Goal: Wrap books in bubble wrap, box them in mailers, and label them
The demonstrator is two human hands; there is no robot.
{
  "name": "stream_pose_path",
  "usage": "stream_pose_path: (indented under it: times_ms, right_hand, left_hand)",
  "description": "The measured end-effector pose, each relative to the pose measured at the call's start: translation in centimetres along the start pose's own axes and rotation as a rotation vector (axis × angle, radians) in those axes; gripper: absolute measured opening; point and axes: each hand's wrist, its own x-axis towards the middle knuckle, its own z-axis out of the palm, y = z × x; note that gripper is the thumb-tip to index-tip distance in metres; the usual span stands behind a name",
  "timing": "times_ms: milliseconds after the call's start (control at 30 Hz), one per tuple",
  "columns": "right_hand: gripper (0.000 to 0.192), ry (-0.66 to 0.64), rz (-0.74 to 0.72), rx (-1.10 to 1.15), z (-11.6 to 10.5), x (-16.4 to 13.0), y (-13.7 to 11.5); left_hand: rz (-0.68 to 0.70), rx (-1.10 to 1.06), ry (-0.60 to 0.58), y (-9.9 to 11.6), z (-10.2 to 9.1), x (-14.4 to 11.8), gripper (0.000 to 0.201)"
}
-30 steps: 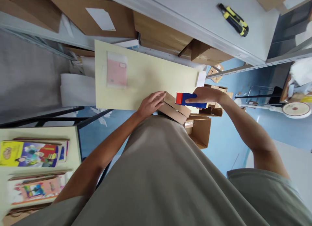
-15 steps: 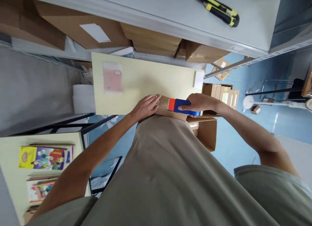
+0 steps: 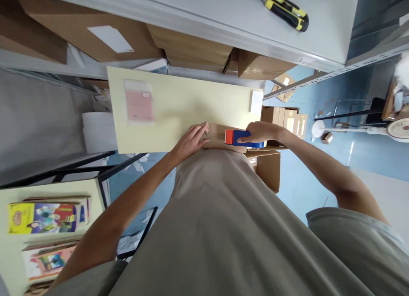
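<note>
A small brown cardboard box [image 3: 217, 139] lies at the near edge of the pale yellow table [image 3: 179, 96], close against my shirt. My left hand [image 3: 192, 142] rests on the box's left end, fingers stretched out and lying on it, thumb apart toward me. In my right hand [image 3: 258, 132] is a blue tape dispenser [image 3: 240, 138] with a red front. Its red end sits over the right part of the box top; whether it touches the cardboard is hard to tell. The grip hides part of the dispenser's body.
A pink sheet in a clear sleeve [image 3: 139, 104] and a white block [image 3: 255, 101] lie on the table. Above, a grey shelf [image 3: 223, 15] holds a yellow-black utility knife [image 3: 284, 10]. Cartons [image 3: 191, 51] line the back. An open carton [image 3: 270, 171] stands right; books [image 3: 51, 217] lie left.
The tape dispenser in my right hand has shifted slightly right along the box. My left hand stays at the box's left end, its thumb a little more spread. The camera view has moved slightly.
</note>
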Motion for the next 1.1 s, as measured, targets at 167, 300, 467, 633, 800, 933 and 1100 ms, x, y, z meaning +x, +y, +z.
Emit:
stream_pose_path:
  times_ms: [167,300,467,633,800,933,1100]
  right_hand:
    - [0.055,0.031,0.060,-0.026,1.1,0.8,-0.7]
    - [0.054,0.035,0.093,0.009,1.5,0.3,-2.0]
    - [0.053,0.075,0.094,-0.061,1.8,0.0,-2.5]
    - [0.052,0.066,0.064,-0.033,2.0,0.5,-1.1]
    - [0.059,0.024,0.076,0.054,2.2,-1.3,3.4]
    - [0.060,-0.051,0.177,0.174,3.0,-4.6,9.5]
    - [0.055,-0.104,0.249,0.217,4.9,-4.9,13.7]
  left_hand:
    - [-0.007,0.009,-0.031,-0.7,-0.2,-0.2,0.057]
    - [0.031,0.040,-0.099,-0.4,-1.2,0.6,0.040]
    - [0.099,0.104,-0.222,1.4,-0.6,4.1,0.086]
    - [0.034,0.147,-0.299,2.0,1.0,6.1,0.113]
    - [0.013,0.169,-0.306,2.0,0.9,5.7,0.112]
    - [-0.001,0.169,-0.314,2.2,0.7,5.7,0.113]
    - [-0.031,0.192,-0.342,2.7,0.4,6.0,0.114]
